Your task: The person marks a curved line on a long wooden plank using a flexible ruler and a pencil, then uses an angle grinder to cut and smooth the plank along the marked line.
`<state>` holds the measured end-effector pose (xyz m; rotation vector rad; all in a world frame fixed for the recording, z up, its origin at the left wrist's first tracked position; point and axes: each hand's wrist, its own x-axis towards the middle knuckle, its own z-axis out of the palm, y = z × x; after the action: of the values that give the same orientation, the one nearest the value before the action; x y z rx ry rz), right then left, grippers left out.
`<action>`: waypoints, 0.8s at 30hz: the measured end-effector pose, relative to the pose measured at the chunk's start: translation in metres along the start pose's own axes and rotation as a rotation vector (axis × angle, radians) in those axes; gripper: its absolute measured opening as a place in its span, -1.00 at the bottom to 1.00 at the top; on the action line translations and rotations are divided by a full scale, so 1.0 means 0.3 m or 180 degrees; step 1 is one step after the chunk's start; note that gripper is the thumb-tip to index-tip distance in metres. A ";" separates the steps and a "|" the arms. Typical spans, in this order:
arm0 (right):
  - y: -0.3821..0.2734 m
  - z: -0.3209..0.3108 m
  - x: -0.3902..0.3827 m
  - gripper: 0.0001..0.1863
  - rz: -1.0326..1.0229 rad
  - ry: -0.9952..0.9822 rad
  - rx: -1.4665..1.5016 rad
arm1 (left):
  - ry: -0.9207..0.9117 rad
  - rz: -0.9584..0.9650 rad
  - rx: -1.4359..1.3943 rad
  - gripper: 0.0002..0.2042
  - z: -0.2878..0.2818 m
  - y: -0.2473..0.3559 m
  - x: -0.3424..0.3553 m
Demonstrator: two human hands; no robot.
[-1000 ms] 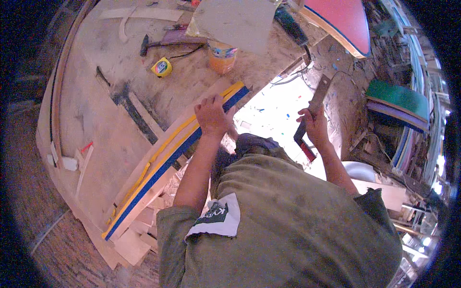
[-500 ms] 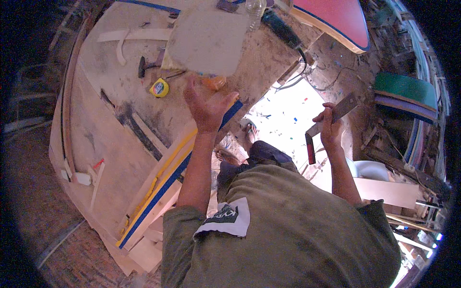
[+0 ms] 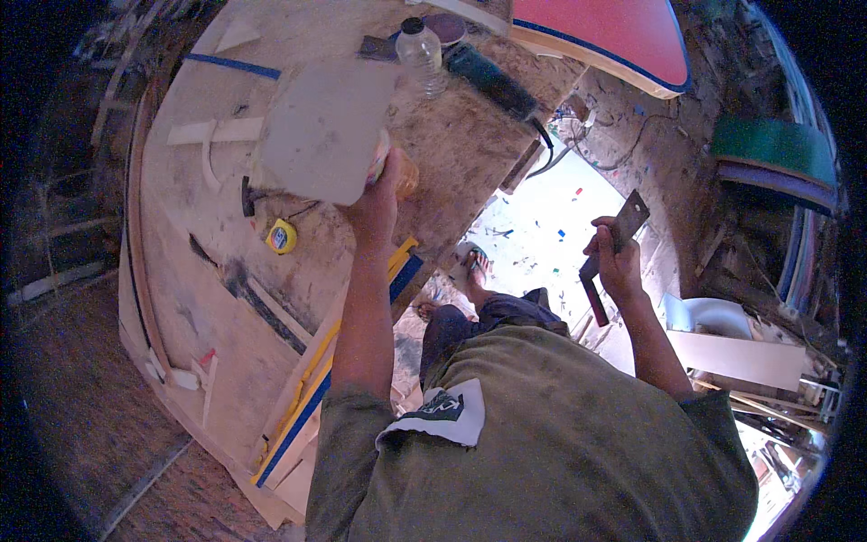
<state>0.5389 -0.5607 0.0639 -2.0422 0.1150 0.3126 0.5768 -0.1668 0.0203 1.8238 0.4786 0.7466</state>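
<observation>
two bare hands are seen beyond an olive shirt, which is spread across the lower middle of the frame. the right hand, right of centre, is closed around a flat angled tool; its metal blade is pointed up and to the right, and its dark red end is held below the fist. in the lower left, a long board edged in blue and yellow is laid along the table and is partly covered by the left forearm. the left hand is placed left of centre against an orange tub; its fingers are mostly hidden, so whether they are closed cannot be told. the tub is partly covered, in this view, by a pale sheet in the upper left. below the sheet, a yellow tape measure is laid near a hammer. farther up, a clear bottle is stood beside a dark corded power tool. at upper right, a red panel is seen, and a green panel is stacked on a purple one at the far right.
</observation>
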 end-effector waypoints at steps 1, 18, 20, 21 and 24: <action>0.028 -0.020 0.003 -0.69 -0.0007 -0.0009 0.0018 | -0.0257 -0.0116 0.0159 -0.44 0.035 0.013 0.024; -0.043 -0.029 -0.094 -0.69 0.0352 -0.0420 -0.0710 | -0.0275 0.0213 0.0682 -0.59 0.115 -0.077 0.063; -0.072 -0.006 -0.097 -0.69 0.0342 -0.0457 -0.0706 | 0.0071 0.0412 0.0821 -0.59 0.041 -0.014 0.026; -0.094 0.015 -0.101 -0.66 0.0465 -0.0548 -0.0807 | 0.0111 0.0393 0.0826 -0.59 -0.011 0.007 -0.006; -0.136 0.102 -0.124 -0.62 0.0879 -0.0894 -0.1095 | -0.0213 0.0021 0.0833 -0.66 -0.206 0.024 -0.147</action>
<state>0.5066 -0.5163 0.0953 -2.2974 0.1796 0.8367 0.5020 -0.1553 0.0306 2.0874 0.5467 0.6484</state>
